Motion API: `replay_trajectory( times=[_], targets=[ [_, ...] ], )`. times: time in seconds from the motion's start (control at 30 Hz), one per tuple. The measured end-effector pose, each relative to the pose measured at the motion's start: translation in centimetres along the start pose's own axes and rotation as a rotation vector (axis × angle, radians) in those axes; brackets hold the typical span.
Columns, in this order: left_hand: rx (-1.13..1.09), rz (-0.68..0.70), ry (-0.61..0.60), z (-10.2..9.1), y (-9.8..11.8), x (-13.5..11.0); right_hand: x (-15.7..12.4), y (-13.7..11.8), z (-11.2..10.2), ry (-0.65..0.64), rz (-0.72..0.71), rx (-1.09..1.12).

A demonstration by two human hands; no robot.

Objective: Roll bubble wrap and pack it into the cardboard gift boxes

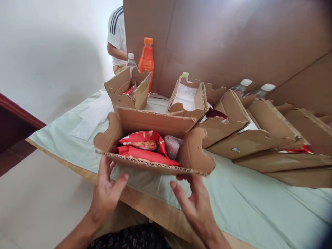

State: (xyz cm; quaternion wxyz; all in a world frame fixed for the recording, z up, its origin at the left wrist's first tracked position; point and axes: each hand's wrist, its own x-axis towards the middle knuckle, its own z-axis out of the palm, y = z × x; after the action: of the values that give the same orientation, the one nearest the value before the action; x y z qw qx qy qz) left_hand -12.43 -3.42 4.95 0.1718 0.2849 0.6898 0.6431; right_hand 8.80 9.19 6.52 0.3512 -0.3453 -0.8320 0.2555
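Observation:
An open cardboard box (135, 121) stands at the near edge of the table. Inside it lie red snack packets (145, 147) and a pinkish wrapped item (172, 145). My left hand (106, 193) is just below the box's near flap (145, 165), fingers spread and open, the fingertips close to the flap's edge. My right hand (194, 204) is under the box's near right corner, fingers apart, holding nothing. Whether either hand touches the cardboard is not clear.
More open cardboard boxes (259, 135) line the table to the right and behind. An orange bottle (146, 58) and clear bottles (131, 62) stand at the back. A tall cardboard sheet (233, 38) forms a wall. Another person (116, 38) stands far left. A pale green cloth (246, 207) covers the table.

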Motion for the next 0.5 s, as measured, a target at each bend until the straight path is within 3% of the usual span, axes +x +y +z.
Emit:
replay_trajectory(
  times=[0.1,0.2,0.33,0.43,0.5],
  targets=[
    [-0.059,0.073,-0.086,0.7,-0.2,5.6,-5.4,0.6,0.4,-0.02,-0.035,-0.12],
    [-0.042,0.131,-0.06,1.8,-0.2,8.0,-6.6,2.3,-0.6,-0.045,0.026,-0.121],
    [-0.047,0.131,-0.084,3.4,-0.5,5.2,-1.1,5.2,-1.5,-0.054,0.268,0.102],
    [-0.062,0.094,-0.131,4.6,-1.1,2.3,2.7,6.5,-0.5,-0.306,0.278,0.264],
    [-0.054,0.12,-0.156,5.3,-1.3,1.5,3.5,6.8,0.5,-0.414,0.235,0.3]
  ],
)
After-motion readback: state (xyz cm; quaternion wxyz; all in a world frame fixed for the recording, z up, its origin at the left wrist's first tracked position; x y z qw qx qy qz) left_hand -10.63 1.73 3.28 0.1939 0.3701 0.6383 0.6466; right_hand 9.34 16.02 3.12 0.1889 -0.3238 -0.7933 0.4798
